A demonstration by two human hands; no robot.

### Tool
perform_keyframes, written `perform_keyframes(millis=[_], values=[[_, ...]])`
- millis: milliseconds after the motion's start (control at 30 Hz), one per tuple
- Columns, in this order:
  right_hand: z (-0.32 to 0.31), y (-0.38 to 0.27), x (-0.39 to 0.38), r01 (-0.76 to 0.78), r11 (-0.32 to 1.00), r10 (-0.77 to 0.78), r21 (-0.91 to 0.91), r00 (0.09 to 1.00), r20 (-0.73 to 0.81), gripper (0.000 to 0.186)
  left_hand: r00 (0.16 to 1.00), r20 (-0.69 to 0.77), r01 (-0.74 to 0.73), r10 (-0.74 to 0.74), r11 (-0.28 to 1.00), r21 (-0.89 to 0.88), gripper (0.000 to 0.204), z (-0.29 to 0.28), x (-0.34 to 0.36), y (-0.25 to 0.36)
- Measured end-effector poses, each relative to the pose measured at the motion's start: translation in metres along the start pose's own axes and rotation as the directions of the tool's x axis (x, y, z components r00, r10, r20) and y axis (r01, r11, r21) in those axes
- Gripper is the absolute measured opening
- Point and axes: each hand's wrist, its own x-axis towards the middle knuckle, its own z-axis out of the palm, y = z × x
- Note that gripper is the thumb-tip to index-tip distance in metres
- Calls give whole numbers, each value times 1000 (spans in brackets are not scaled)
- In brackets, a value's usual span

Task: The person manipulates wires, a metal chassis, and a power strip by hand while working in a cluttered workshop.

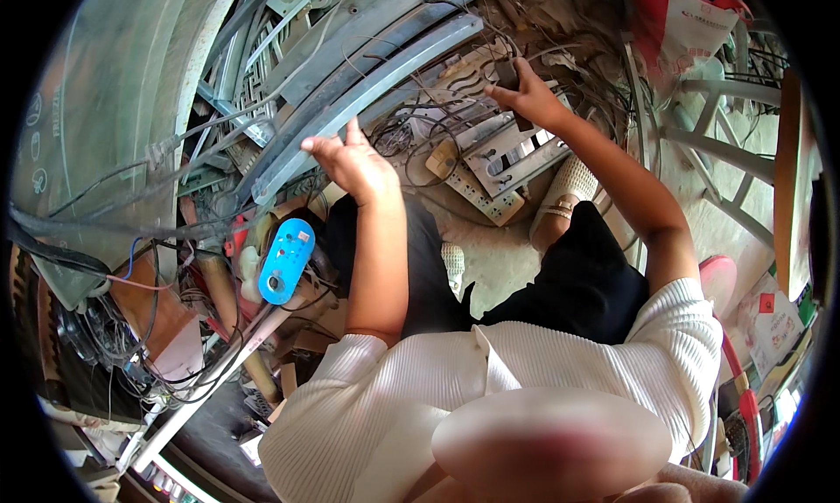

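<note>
My left hand (354,162) is at the long pale metal bar (394,61) in the upper middle, fingers apart, its fingertips at or against the bar's lower edge. My right hand (535,101), higher and to the right, grips a small dark object (506,73), partly covered by my fingers. Below that hand lie a silver metal bracket (490,175) and beige power strips (479,204) among tangled black cables (420,153). More metal channels (332,39) are stacked behind the bar.
A grey-green panel (96,83) stands at the left, crossed by cables. A blue oblong plate (285,260) and poles (232,310) lie below it. My sandaled feet rest on the concrete floor (499,275). A white frame (726,162) and red-and-white bag (682,31) are at the right.
</note>
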Motion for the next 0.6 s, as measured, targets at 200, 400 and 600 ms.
perform_keyframes(millis=[200, 400, 600], values=[[-24, -7, -23, -134, 850, 175, 509, 984, -32, 43, 978, -63, 201, -200, 980, 6, 65, 0, 5, 12], [-66, 18, -63, -17, 829, 171, 559, 959, -225, 46, 908, 184, 371, -376, 927, 59, 61, 22, -25, -13], [-81, 26, -107, 130, 950, 28, 284, 871, -491, 49, 840, 292, 412, -458, 888, 206, 63, 39, -41, -35]])
